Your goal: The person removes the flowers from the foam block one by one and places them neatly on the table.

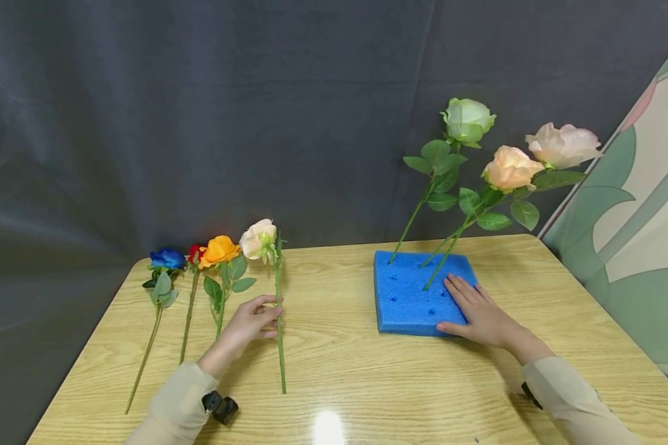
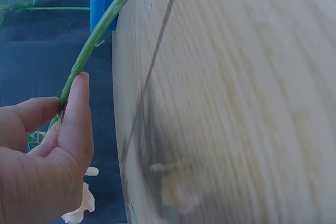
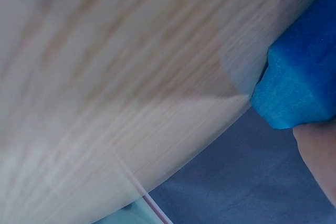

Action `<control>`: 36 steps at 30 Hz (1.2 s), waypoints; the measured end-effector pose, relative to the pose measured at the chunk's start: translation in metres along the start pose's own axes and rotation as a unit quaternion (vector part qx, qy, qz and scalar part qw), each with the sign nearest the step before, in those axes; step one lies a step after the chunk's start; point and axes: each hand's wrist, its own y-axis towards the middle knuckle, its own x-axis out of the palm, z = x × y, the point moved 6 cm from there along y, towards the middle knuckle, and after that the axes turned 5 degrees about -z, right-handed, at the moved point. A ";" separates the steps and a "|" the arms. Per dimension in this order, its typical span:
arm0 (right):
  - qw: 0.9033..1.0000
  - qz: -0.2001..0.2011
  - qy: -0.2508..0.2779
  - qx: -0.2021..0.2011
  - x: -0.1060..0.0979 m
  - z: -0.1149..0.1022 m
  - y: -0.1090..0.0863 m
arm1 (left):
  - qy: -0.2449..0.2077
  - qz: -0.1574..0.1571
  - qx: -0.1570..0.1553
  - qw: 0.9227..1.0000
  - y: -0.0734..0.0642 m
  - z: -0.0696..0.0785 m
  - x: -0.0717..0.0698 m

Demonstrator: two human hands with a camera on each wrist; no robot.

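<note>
Left hand (image 1: 249, 322) pinches the cream rose (image 1: 260, 240) by the stem, thumb vs. fingers, bloom at the far end & cut end pointing to the near side of the bench (image 1: 334, 364); in the left wrist view the stem sits apart from its shadow, so it's prob. lifted. Right hand (image 1: 487, 318) lies w/ fingers spread on the right side of the blue foam block (image 1: 409, 312), thumb near the front edge — gripping nothing, just steadying, I'd judge. Step in hand looks like bringing the rose over w/ the L while the R braces the foam. To do it well: pinch lower, nearer the cut end, b/c a long thin stem will prob. bow if pushed from mid-length. Turn it upright before it's over the foam, bloom clear of the green rose (image 1: 469, 120), peach rose (image 1: 512, 168) & pale pink rose (image 1: 565, 145), which lean right out of the block. Pick a bare hole, e.g. one of the two by the left edge, well apart from the R fingers; line up the tip, then push straight & slow — no twisting. Press the R palm flat meanwhile. Also lift the L wrist clear of the orange rose (image 1: 219, 251) just beside it, as its leaves could snag.
</note>
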 end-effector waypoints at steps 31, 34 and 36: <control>0.998 0.019 -0.045 -0.027 0.001 0.000 -0.002 | 0.069 0.013 -0.055 0.996 -0.004 -0.023 -0.034; 0.999 0.020 -0.042 -0.027 0.000 0.000 -0.002 | 0.071 0.012 -0.060 0.996 -0.004 -0.024 -0.037; 0.999 0.020 -0.040 -0.028 0.000 -0.001 -0.002 | 0.072 0.012 -0.064 0.995 -0.004 -0.025 -0.038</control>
